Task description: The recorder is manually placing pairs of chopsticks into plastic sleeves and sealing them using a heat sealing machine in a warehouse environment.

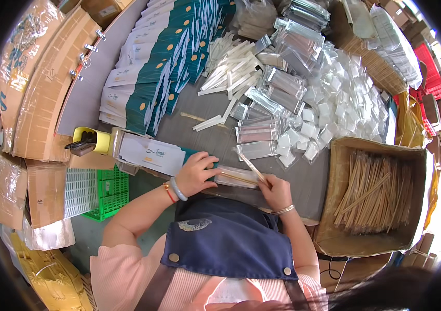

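Observation:
My left hand lies over the end of a white and teal printed paper sleeve, fingers bent around its teal part. From that end a clear plastic packet with a thin wooden stick extends to the right. My right hand pinches the lower end of a slim wrapped strip, which slants up to the left, at the packet's right end. Just behind lie flat clear-wrapped packets, small white square sachets and narrow white paper strips.
Stacked printed sleeves fill the back left. A cardboard box of wrapped wooden sticks stands at the right. A yellow holder with a dark-handled tool is at the left, above a green crate. Clips grip a board edge.

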